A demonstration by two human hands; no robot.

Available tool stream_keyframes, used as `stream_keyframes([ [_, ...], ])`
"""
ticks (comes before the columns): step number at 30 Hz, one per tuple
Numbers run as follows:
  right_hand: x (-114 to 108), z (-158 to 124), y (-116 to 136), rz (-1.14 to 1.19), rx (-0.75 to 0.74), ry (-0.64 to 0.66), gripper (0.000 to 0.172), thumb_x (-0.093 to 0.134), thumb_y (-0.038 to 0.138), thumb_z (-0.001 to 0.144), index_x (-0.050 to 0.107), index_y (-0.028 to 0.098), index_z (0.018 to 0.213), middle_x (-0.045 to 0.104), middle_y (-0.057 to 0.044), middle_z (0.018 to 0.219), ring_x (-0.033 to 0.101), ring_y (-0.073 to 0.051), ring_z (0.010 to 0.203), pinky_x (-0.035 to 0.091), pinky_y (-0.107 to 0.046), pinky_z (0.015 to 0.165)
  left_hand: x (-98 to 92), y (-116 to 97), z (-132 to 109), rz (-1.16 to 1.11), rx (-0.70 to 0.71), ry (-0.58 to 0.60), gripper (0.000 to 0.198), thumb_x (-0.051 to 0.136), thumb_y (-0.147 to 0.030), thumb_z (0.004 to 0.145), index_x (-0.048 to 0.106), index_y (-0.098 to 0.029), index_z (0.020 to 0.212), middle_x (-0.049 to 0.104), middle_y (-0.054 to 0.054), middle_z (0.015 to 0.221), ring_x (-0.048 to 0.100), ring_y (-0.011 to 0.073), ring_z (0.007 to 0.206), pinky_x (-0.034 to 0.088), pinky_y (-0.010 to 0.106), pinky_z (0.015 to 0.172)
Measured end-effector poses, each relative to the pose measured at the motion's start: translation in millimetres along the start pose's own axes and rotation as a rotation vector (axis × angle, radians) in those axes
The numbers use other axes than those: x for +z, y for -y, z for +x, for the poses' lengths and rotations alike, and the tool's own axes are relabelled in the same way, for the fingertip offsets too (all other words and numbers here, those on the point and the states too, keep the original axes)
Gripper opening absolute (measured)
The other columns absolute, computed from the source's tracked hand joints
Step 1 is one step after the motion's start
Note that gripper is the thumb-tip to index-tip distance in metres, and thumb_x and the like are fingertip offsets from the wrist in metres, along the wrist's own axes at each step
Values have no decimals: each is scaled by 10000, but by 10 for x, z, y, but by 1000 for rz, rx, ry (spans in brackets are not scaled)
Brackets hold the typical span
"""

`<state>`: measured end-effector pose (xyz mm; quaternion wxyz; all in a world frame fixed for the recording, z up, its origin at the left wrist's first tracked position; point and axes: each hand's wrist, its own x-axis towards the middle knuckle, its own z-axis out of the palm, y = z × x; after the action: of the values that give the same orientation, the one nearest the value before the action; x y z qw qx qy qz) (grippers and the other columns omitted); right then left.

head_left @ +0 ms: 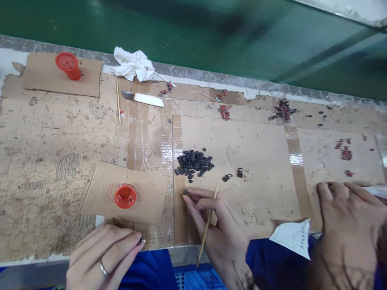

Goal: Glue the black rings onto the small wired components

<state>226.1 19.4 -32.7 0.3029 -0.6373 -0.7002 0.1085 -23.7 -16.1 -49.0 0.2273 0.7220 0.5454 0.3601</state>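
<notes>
My left hand (105, 257), a ring on one finger, is closed in a pinch at the front edge of the cardboard. Between its fingertips is a small dark part (141, 241) with a pale end; its kind is too small to tell. My right hand (223, 225) grips a thin wooden stick (208, 225) slanting across its fingers. At the tips of its thumb and index finger is a small black ring (185, 192). Just beyond lies a pile of similar black rings (195, 163). Left of it, a red cup (125, 196) of clear liquid rests on a cardboard piece (151, 201).
Along the back lie a white-handled knife (148, 99), a crumpled white cloth (134, 64), another stick (118, 100) and a second red cup (71, 66). Small red-and-black parts (284, 110) lie in clusters. At right is another person's hand (350, 213), near a paper label (292, 237).
</notes>
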Motion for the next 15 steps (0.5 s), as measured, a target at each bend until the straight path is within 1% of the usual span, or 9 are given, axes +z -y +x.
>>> stream_keyframes([
  [2, -1, 14, 0, -17, -22, 30, 273, 718, 95, 944, 528, 269, 853, 754, -17, 868, 805, -223, 759, 696, -311, 666, -14, 6, -21, 1, 35, 20, 377, 442, -335, 1095, 809, -365, 1012, 876, -74, 849, 834, 144, 662, 737, 273, 624],
  [5, -49, 20, -21, -49, -30, 88, 260, 662, 76, 971, 530, 268, 857, 743, -11, 859, 803, -219, 774, 682, -306, 662, -40, 6, -35, -56, 55, 33, 419, 425, -196, 1063, 825, -320, 1045, 884, -36, 877, 831, 162, 695, 728, 279, 659],
  [10, -168, 12, -90, -83, -28, 156, 214, 627, 86, 991, 572, 259, 878, 773, -25, 912, 812, -222, 811, 662, -299, 674, -65, 35, -49, -66, 99, 39, 303, 551, -147, 1011, 814, -270, 1099, 891, -18, 921, 838, 192, 794, 720, 319, 727],
  [12, -192, 29, -110, -80, -19, 159, 203, 635, 98, 990, 585, 256, 873, 779, -22, 903, 811, -219, 802, 646, -283, 652, -70, 39, -38, -79, 103, 47, 308, 529, -158, 1028, 810, -264, 1098, 891, -12, 916, 842, 198, 807, 721, 325, 729],
  [14, -200, 59, -100, -50, 0, 143, 209, 634, 101, 985, 590, 256, 853, 778, -20, 883, 807, -209, 781, 633, -264, 620, -65, 10, 4, -103, 87, 58, 326, 492, -189, 1053, 807, -269, 1085, 891, -11, 904, 847, 197, 799, 727, 318, 699],
  [15, -200, 75, -77, -23, 9, 127, 212, 639, 107, 982, 587, 257, 841, 775, -18, 865, 803, -204, 759, 634, -259, 612, -56, -22, 39, -110, 75, 62, 311, 502, -207, 1056, 805, -274, 1072, 889, -15, 893, 848, 193, 783, 731, 307, 674],
])
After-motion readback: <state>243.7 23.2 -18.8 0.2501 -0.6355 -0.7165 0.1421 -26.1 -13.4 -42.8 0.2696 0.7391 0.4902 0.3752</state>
